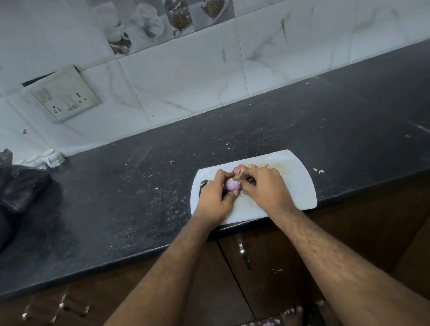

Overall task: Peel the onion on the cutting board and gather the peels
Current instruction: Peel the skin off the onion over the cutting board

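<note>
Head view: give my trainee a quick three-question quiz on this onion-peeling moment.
1. True or false: the onion is held over the white cutting board.
2. Which hand grips the onion while the other pinches at its skin? A) left hand B) right hand
3. Fill in: loose peels lie at the board's ____ edge, beyond the hands.

Key: 1 true; 2 A; 3 far
</note>
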